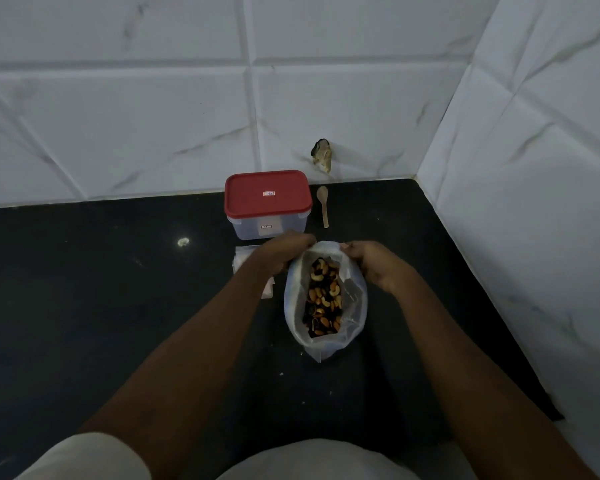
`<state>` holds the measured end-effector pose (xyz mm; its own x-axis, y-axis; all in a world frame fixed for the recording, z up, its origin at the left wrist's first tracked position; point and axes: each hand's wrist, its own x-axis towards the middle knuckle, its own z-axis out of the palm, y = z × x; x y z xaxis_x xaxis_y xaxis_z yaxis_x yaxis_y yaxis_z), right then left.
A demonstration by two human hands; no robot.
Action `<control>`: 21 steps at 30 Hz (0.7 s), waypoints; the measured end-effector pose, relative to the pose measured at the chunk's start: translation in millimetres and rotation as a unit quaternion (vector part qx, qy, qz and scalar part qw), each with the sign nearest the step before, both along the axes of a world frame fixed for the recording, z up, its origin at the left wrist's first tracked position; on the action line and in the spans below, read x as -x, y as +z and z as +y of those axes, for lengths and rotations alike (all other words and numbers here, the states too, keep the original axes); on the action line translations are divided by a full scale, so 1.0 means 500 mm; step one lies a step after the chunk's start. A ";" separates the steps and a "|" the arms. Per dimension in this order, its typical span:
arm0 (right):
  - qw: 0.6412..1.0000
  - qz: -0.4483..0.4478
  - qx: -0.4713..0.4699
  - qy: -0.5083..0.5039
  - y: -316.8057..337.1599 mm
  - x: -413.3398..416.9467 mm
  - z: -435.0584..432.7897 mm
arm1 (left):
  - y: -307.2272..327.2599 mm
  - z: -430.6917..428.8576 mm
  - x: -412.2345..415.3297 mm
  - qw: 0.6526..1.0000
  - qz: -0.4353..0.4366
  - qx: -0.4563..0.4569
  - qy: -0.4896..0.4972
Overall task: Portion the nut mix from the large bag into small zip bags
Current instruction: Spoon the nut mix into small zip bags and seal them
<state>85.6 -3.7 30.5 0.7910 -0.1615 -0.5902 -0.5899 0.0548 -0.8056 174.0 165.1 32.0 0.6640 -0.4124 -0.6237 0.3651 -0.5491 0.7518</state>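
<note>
While my left hand (284, 252) and right hand (368, 263) pinched the rim of the bag (321, 346), pulling its mouth wide for scooping, it stood on the counter (118, 289), nuts (323, 299) showing; small bags (241, 263) lay just left, handy.

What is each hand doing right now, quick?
Left hand: closed on the nut bag, gripping its left edge.
Right hand: closed on the bag's right edge, pinching it.
</note>
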 end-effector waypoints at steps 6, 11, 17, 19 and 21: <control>0.987 0.032 -0.156 -0.003 0.005 0.020 0.002 | -0.006 0.016 0.003 0.989 0.122 0.079 0.024; 0.990 0.002 -0.119 -0.076 -0.023 0.012 0.015 | -0.030 0.023 0.020 0.977 0.127 0.171 0.031; 0.999 -0.009 -0.018 -0.042 -0.020 -0.010 0.049 | -0.070 -0.013 0.028 0.994 -0.044 0.099 0.018; 0.996 -0.032 0.083 -0.026 -0.026 0.003 0.048 | -0.079 -0.007 0.028 0.990 -0.136 0.044 0.012; 0.981 -0.068 0.178 -0.021 -0.036 0.015 0.045 | -0.088 0.003 0.024 0.970 -0.241 -0.011 0.008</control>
<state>78.1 18.7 12.4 0.8466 -0.3732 -0.3795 -0.4787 -0.2222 -0.8494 161.9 166.4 -11.8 0.8870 -0.3897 -0.2476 -0.0180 -0.5650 0.8249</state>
